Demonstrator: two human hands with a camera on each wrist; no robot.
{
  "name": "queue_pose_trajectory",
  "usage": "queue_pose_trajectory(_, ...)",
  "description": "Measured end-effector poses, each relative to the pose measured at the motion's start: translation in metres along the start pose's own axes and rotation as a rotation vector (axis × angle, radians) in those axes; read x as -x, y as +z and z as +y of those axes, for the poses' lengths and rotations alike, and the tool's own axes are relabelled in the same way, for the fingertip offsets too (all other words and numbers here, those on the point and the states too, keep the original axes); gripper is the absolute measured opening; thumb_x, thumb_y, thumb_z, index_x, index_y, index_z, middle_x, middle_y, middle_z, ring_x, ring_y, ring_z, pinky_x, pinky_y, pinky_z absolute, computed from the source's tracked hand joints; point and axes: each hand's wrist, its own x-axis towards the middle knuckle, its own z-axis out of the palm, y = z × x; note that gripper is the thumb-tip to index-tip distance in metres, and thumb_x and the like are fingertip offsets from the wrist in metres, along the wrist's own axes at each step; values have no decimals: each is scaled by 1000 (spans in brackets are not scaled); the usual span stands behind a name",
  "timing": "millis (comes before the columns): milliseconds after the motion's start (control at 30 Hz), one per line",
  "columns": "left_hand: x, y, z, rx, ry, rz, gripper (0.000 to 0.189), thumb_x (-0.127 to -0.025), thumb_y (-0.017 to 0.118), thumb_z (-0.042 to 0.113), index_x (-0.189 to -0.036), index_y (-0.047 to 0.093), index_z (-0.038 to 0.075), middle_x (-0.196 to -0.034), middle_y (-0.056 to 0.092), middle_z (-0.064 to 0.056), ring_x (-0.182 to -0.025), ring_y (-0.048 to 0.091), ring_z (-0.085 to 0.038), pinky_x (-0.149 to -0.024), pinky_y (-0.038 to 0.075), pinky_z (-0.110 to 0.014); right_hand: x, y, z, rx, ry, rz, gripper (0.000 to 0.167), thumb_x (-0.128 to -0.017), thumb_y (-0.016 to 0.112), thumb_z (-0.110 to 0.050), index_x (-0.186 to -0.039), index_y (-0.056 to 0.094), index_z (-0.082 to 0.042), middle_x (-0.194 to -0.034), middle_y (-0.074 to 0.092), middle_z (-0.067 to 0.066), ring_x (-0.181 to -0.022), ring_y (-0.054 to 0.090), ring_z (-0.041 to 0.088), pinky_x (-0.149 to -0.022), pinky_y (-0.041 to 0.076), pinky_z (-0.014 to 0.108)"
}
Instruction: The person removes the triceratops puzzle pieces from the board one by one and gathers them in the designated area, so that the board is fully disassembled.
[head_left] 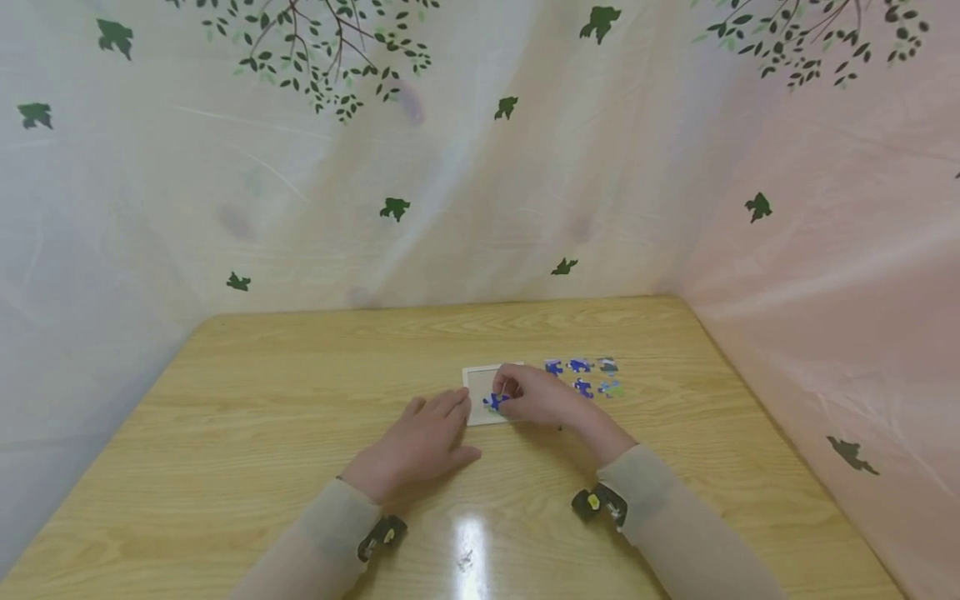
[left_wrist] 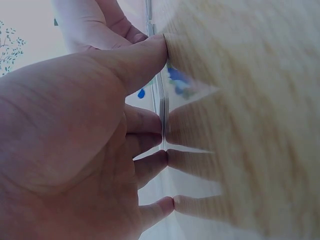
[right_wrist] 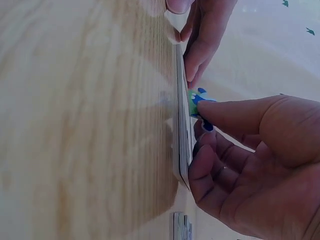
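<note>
A blue jigsaw puzzle piece [head_left: 493, 402] is pinched between the thumb and fingers of my right hand [head_left: 542, 397], over a shallow white puzzle tray [head_left: 480, 381]. In the right wrist view the piece [right_wrist: 195, 104] stands tilted up at the tray's surface, with some green and white on it. My left hand [head_left: 422, 442] lies palm down with its fingers extended, its fingertips touching the left side of the tray. The right hand and forearm hide the tray's right part. How much of the tray's inside holds pieces cannot be told.
Several loose puzzle pieces [head_left: 580, 365] lie in rows on the wooden table [head_left: 300, 400], just right of the tray. Pale curtains [head_left: 450, 167] with green leaf prints hang behind the table and along its sides.
</note>
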Motion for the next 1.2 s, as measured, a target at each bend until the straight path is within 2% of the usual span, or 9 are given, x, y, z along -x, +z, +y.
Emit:
queue_pose_trajectory(267,0,0,0,-5,-11,-1,82,-112,60,55,-167,41,-2,-178,33,-16,-164,31,-37,-132,26,-65,-1,-5,-2,-24,-2,25,11,-105,77,-13,-112,70,-18,-104,69,0,-95,64,19,-83,56,36)
queue_pose_trajectory(600,0,0,-1,7,-22,-6,83,-112,58,56,-169,39,-2,-179,30,-16,-164,30,-37,-132,23,-65,4,-13,-6,-35,-6,45,8,-106,76,-14,-109,71,-19,-103,69,0,-93,64,19,-78,57,35)
queue_pose_trajectory(933,0,-1,2,22,-25,-4,83,-112,60,55,-168,40,-3,-178,31,-18,-164,31,-39,-132,24,-65,23,-32,10,0,-34,96,1,-107,75,-20,-106,75,-20,-99,70,-1,-87,63,20,-73,56,36)
queue_pose_trajectory(1200,1,-2,4,30,-28,-10,83,-112,61,52,-168,39,-3,-179,31,-18,-164,31,-39,-133,24,-65,43,-51,25,8,-32,148,7,-110,71,-22,-110,77,-18,-105,72,0,-93,63,20,-76,55,36)
